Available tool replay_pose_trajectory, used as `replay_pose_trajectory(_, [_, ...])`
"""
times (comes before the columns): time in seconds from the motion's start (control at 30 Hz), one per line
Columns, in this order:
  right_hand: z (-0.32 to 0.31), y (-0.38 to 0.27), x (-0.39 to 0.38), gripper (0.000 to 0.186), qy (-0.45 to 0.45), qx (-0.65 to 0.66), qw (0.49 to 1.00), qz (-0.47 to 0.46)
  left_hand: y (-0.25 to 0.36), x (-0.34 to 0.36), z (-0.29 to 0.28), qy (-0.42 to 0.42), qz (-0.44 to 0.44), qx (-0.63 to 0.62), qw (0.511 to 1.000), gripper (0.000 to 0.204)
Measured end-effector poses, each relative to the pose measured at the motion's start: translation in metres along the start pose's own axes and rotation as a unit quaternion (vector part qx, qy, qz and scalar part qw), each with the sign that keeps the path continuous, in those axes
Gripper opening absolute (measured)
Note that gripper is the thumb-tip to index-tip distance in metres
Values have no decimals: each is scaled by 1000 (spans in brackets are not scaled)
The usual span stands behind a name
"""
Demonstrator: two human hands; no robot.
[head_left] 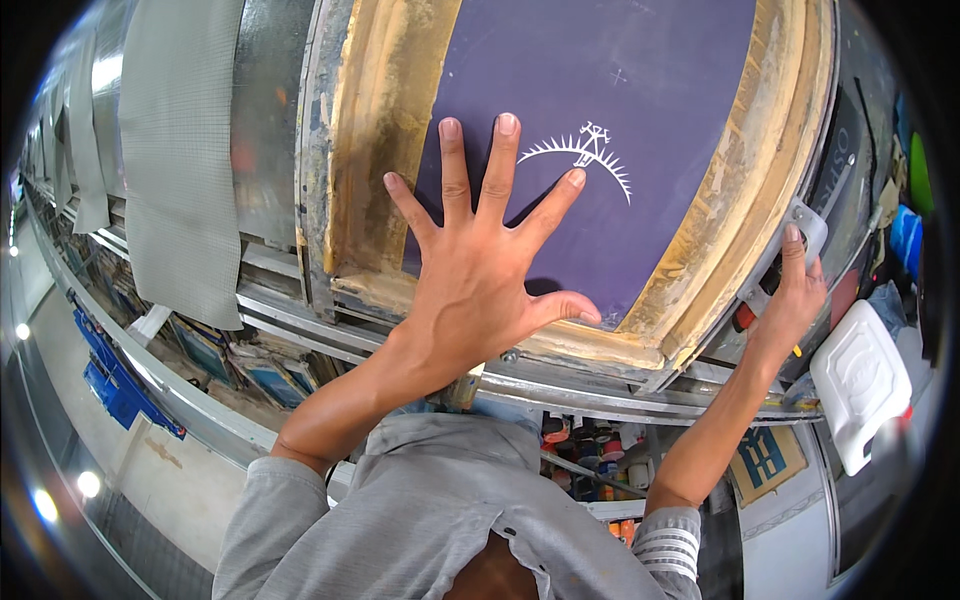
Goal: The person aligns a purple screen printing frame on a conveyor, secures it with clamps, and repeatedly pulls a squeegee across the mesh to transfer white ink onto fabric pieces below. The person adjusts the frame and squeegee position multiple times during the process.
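"What could go wrong with that purple screen [600,60]?"

"It lies right in front of the worker, under the left hand [478,265]. A careless press could, I'd guess, smudge or strain it."

"And how does it look?"

"Dull violet, with a white spiked arc [587,157] and a faint small cross [619,76] — all inside a stained tan frame [590,347]."

"Is that hand grasping anything?"

"No — fingers splayed, empty; I can't tell whether they're touching. The right hand [795,295] grasps a grey handle [818,232] beside the frame."

"Metal rails [640,400] sit nearer the worker, a white container [862,375] farther right."
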State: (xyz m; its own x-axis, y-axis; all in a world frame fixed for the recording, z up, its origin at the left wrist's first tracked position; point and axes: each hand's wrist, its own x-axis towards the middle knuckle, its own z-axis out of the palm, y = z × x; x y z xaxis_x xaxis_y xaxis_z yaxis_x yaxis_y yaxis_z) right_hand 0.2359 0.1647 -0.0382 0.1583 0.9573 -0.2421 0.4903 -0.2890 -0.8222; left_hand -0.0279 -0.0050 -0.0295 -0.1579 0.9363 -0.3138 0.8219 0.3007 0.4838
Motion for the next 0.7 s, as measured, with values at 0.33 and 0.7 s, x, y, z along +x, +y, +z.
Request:
replay_pose_trajectory(0.33, [-3, 2, 2, 36, -6, -15, 1000, -1, 0, 2, 5, 6, 2, 18, 1000, 110])
replay_pose_trajectory(0.7, [-1, 4, 4, 42, 6, 14, 1000, 18, 0, 2, 8, 33, 8, 24, 999, 110])
